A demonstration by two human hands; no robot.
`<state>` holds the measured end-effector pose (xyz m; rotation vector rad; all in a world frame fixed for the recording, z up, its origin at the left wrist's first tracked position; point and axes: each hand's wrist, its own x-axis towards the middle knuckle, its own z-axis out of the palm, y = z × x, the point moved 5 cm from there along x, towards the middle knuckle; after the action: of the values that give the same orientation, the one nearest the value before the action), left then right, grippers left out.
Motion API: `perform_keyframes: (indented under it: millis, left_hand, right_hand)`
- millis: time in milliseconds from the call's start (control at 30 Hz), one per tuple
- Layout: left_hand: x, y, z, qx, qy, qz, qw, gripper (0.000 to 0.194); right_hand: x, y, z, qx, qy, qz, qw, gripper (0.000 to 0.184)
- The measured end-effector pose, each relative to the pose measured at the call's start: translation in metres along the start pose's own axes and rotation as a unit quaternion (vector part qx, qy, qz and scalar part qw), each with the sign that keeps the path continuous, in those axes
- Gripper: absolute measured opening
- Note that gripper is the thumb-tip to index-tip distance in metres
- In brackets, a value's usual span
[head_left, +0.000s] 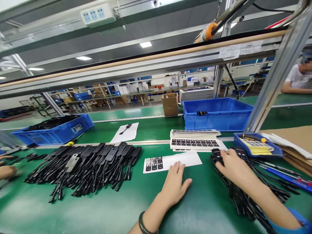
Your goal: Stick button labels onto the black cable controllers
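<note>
My left hand (pixel 172 183) lies flat with its fingers spread, fingertips at the lower edge of a white label sheet (pixel 181 160). Three black labels (pixel 154 163) remain at the sheet's left end. On the right, my right hand (pixel 235 167) curls its thumb and fingers at a black cable adapter (pixel 216 155), on top of a pile of similar adapters (pixel 243 198) with trailing cables; part of the grip is hidden. To the left spreads a wide heap of black cable adapters (pixel 97 159). Behind my hands lies a stack of label sheets (pixel 195 143).
Blue bins stand at the back left (pixel 80 128) and back right (pixel 216 120). A small blue tray (pixel 258 146) holds yellow sheets and a tool. Pens (pixel 287 177) lie at right. Another person's hand (pixel 7 172) is at the left edge. A metal post (pixel 280 71) rises at right.
</note>
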<state>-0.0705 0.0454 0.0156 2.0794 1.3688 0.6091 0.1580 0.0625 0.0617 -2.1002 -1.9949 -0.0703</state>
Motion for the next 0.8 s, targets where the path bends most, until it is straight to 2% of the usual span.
perform_keyframes:
  millis: [33, 100, 167, 233, 300, 367, 467, 533, 667, 733, 800]
  left_hand:
    - [0.001, -0.003, 0.002, 0.041, -0.012, -0.005, 0.999, 0.06]
    - [0.003, -0.007, 0.006, 0.101, -0.029, -0.011, 0.994, 0.065]
    - [0.005, -0.011, 0.01, 0.135, -0.039, -0.006, 0.99, 0.07]
    - [0.006, -0.015, 0.015, 0.154, -0.044, 0.003, 0.987, 0.075]
    - [0.007, -0.019, 0.019, 0.162, -0.045, 0.009, 0.986, 0.078]
    - [0.007, -0.02, 0.02, 0.162, -0.041, 0.018, 0.986, 0.079]
    - [0.004, -0.015, 0.015, 0.157, -0.022, 0.044, 0.986, 0.077]
    - [0.001, -0.011, 0.01, 0.147, -0.01, 0.066, 0.987, 0.074]
    - [-0.002, -0.008, 0.005, 0.121, -0.016, 0.096, 0.988, 0.064]
    - [-0.002, -0.009, 0.006, 0.115, -0.018, 0.095, 0.989, 0.061]
    - [0.0, -0.011, 0.009, 0.112, -0.015, 0.091, 0.989, 0.061]
  right_hand:
    - [0.002, 0.009, -0.004, -0.051, -0.008, 0.022, 0.998, 0.033]
    - [0.007, 0.015, -0.012, -0.103, 0.015, 0.037, 0.994, 0.037]
    - [0.013, 0.002, -0.011, -0.058, 0.025, 0.005, 0.998, 0.044]
    - [0.021, -0.029, -0.001, 0.042, -0.017, -0.07, 0.997, 0.044]
    - [0.028, -0.073, 0.013, 0.124, -0.075, -0.159, 0.977, 0.036]
    - [0.035, -0.118, 0.028, 0.184, -0.12, -0.215, 0.952, 0.029]
    - [0.046, -0.171, 0.053, 0.236, -0.132, -0.225, 0.936, 0.026]
    - [0.053, -0.192, 0.068, 0.246, -0.116, -0.209, 0.939, 0.024]
    - [0.057, -0.212, 0.087, 0.258, -0.081, -0.197, 0.942, 0.013]
    - [0.053, -0.214, 0.082, 0.281, -0.055, -0.208, 0.935, 0.008]
    - [0.046, -0.212, 0.068, 0.318, -0.022, -0.23, 0.92, 0.012]
